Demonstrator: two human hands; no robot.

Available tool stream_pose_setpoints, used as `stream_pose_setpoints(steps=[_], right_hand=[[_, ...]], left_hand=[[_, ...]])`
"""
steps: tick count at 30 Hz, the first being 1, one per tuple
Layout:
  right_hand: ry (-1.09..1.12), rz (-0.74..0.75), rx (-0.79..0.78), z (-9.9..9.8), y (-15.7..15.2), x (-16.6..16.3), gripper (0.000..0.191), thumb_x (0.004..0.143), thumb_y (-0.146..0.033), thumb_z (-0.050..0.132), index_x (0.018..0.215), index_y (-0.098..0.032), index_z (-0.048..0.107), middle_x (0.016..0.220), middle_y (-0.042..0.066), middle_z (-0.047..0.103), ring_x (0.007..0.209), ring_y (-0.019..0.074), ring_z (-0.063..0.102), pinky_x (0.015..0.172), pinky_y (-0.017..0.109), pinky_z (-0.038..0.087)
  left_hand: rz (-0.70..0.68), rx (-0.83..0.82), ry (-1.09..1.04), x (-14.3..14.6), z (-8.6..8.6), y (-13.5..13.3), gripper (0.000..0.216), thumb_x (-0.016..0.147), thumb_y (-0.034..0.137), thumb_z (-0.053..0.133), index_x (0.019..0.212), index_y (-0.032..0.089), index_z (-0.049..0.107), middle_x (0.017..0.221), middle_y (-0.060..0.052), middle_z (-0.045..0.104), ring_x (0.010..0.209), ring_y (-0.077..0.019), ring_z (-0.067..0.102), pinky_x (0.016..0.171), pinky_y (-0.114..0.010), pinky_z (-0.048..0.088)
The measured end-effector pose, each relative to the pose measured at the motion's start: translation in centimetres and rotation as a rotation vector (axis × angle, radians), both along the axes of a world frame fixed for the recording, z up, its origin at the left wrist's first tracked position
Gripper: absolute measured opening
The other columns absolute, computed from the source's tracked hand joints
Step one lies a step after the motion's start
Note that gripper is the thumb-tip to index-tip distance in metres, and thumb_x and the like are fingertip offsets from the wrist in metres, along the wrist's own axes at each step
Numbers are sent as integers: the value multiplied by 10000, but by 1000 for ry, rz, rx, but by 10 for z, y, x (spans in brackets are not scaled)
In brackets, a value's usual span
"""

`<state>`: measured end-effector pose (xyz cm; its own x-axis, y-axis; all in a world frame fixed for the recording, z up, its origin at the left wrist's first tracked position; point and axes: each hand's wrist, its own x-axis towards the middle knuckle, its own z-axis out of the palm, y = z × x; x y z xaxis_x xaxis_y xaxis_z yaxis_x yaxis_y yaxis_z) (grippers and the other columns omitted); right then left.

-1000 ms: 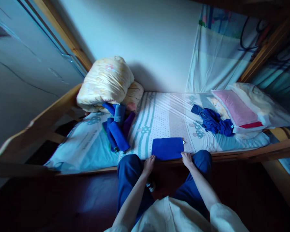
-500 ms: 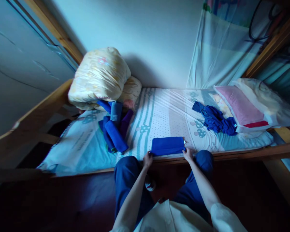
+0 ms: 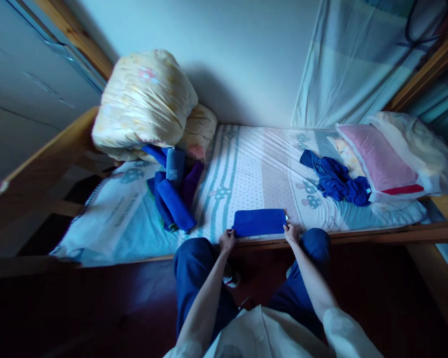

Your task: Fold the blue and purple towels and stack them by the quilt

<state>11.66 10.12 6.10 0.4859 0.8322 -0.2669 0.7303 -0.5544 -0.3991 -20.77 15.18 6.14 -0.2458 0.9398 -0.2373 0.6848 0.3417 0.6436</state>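
Note:
A folded bright blue cloth (image 3: 259, 222) lies at the near edge of the bed's patterned sheet (image 3: 254, 174). My left hand (image 3: 227, 240) pinches its near left corner and my right hand (image 3: 291, 232) pinches its near right corner. Both hands have their fingers curled onto the cloth's edge. A heap of rolled blue and purple cloths (image 3: 173, 194) lies to the left. A crumpled blue garment (image 3: 336, 179) lies to the right.
A bundled yellow duvet (image 3: 145, 104) fills the bed's left end against a wooden rail (image 3: 41, 169). A pink pillow (image 3: 377, 159) lies at the right end. The bed's front wooden rail (image 3: 377, 236) runs just before my knees. A white wall stands behind.
The blue cloth has gone from a wider rectangle to a narrower strip, folded over away from me. Both hands have closed on its near corners. The camera has tilted downward.

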Motion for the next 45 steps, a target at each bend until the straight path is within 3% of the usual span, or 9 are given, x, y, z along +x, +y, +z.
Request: stream_pose_setpoints(steps=[7, 11, 16, 19, 22, 26, 32, 37, 45], right_hand=[[-10, 11, 25, 7, -3, 0, 256, 945, -349, 560, 988, -189, 754, 962, 134, 772, 892, 251, 711, 747, 306, 490], [-53, 82, 168, 16, -8, -5, 270, 944, -252, 520, 1122, -183, 710, 1083, 117, 748, 1043, 242, 672, 888, 322, 490], [-97, 371, 360, 27, -14, -20, 418, 933, -146, 457, 1307, -166, 642, 1300, 143, 675, 1233, 236, 589, 1060, 378, 439], [-114, 523, 319, 26, -19, -25, 494, 908, -135, 482, 1386, -171, 598, 1410, 128, 622, 1333, 234, 526, 1133, 396, 392], [-166, 588, 255, 19, -22, -23, 589, 877, -98, 494, 1462, -151, 529, 1490, 137, 555, 1398, 235, 476, 1160, 398, 363], [-217, 593, 216, 8, -22, -19, 661, 845, -18, 459, 1494, -142, 491, 1507, 144, 532, 1422, 230, 462, 1164, 403, 356], [-223, 573, 183, -1, -13, -20, 592, 892, -2, 404, 1439, -165, 561, 1466, 144, 569, 1412, 238, 484, 1164, 451, 366], [-193, 561, 116, 7, -7, -18, 533, 925, -23, 407, 1391, -185, 609, 1443, 129, 594, 1392, 232, 509, 1150, 436, 396], [-214, 575, 2, 36, -17, -25, 512, 924, 0, 406, 1339, -180, 645, 1408, 136, 624, 1366, 224, 535, 1128, 414, 406]], left_hand=[[6, 0, 8, 0, -1, -3, 200, 908, 313, 523, 931, 186, 676, 765, -82, 731, 766, -241, 707, 722, -323, 535], [-23, 64, 18, -1, 4, -5, 221, 898, 276, 529, 1033, 170, 667, 924, -108, 728, 919, -254, 698, 846, -366, 549], [-350, 329, 78, 4, 3, -14, 341, 905, 247, 516, 1214, 179, 641, 1274, -148, 665, 1222, -287, 602, 1066, -450, 484], [-533, 364, 135, 6, -6, -23, 453, 913, 253, 495, 1351, 173, 576, 1413, -142, 608, 1360, -288, 518, 1134, -464, 436], [-620, 336, 234, 5, -17, -29, 558, 897, 159, 427, 1450, 118, 493, 1479, -171, 555, 1428, -290, 457, 1174, -485, 389], [-678, 305, 342, 0, -27, -27, 689, 821, 20, 366, 1503, 91, 436, 1512, -188, 514, 1449, -283, 434, 1195, -490, 353], [-723, 324, 388, -5, -30, -19, 697, 826, 17, 358, 1513, 102, 435, 1500, -188, 523, 1439, -290, 449, 1202, -509, 334], [-730, 285, 377, -6, -28, -15, 665, 807, 0, 371, 1442, 113, 532, 1457, -174, 573, 1412, -278, 485, 1194, -479, 345], [-741, 192, 372, -8, -15, -22, 600, 812, -15, 407, 1357, 127, 614, 1415, -176, 607, 1357, -277, 546, 1134, -442, 425]])
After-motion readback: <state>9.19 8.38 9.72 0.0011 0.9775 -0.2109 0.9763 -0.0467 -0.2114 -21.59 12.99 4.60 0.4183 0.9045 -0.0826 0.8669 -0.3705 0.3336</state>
